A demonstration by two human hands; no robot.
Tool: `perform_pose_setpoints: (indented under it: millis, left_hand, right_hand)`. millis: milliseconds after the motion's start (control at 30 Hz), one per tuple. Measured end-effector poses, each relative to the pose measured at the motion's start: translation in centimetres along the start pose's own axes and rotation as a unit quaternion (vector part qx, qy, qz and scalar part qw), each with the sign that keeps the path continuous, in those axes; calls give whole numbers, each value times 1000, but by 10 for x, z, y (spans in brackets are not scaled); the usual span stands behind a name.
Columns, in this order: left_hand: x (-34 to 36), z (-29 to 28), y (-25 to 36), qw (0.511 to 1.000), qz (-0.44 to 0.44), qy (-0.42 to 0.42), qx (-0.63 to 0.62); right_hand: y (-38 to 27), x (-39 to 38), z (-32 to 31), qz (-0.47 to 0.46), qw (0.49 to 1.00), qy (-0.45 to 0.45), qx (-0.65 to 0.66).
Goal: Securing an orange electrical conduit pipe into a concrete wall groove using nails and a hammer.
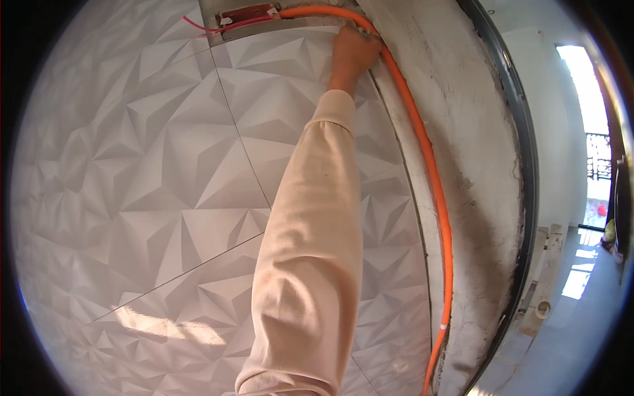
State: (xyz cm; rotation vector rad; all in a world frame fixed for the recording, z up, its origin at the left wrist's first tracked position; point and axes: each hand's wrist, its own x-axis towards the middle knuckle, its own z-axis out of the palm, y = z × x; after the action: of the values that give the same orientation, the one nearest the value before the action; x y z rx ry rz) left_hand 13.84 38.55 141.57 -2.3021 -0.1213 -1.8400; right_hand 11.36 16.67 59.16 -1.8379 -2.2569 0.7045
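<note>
My left hand (356, 53), in a pale beige sleeve, reaches up to the tile's top edge beside the bend of an orange corrugated conduit (413, 105). Its fingers are closed at a small greyish spot by the conduit; what they hold there is hidden. The conduit runs from a recessed reddish box (244, 14) with loose pink-red wires (205, 30), round the bend and down along the rough plaster strip (482, 165). White tiles (165, 152) with a raised-looking triangle pattern cover the wall under my arm. My right hand is not in view.
A dark metal frame edge (528, 178) borders the plaster on the right. Beyond it are a pale wall (541, 99), a bright opening with a dark grille (598, 148), a glossy floor (568, 330), and long pale boards with a roll (543, 307) lying on them.
</note>
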Motion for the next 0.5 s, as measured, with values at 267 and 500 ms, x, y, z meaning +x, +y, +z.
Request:
perform_pose_setpoints:
  millis: [267, 500]
  left_hand:
    - [-28, -10, 15, 977, -168, -25, -126]
    - [-130, 6, 33, 986, -122, -78, -84]
  right_hand:
    - [-178, -121, -489, -96, 698, 702, -102]
    - [-209, -115, -633, -32, 599, 685, -413]
